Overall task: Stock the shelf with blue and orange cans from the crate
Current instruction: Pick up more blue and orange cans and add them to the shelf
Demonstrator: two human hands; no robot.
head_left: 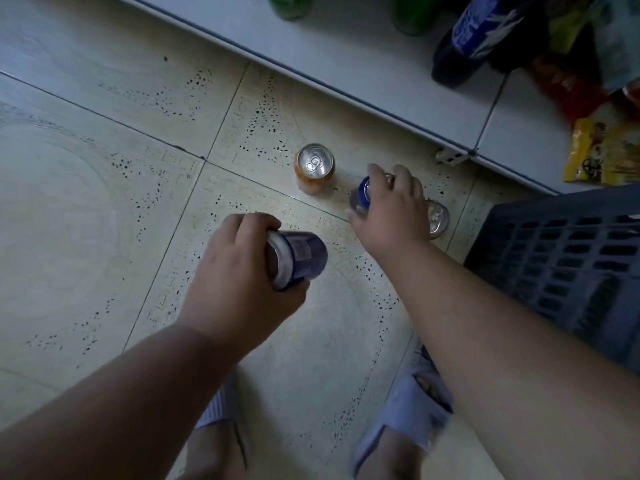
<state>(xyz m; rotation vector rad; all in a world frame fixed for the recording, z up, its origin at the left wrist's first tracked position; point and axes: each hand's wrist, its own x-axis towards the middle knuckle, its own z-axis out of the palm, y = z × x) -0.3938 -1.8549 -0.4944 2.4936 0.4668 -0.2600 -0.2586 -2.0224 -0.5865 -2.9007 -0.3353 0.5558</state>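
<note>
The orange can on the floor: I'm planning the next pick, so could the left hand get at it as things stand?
Probably not yet. The path over the floor to the orange can looks free, but the left hand already holds a blue can, so its grip is taken.

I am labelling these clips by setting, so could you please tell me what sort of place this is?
Probably a small shop aisle. A low white shelf holds soft-drink bottles and snack packets, a dark plastic crate stands on the tiled floor, and loose drink cans, such as the orange can, wait nearby.
</note>
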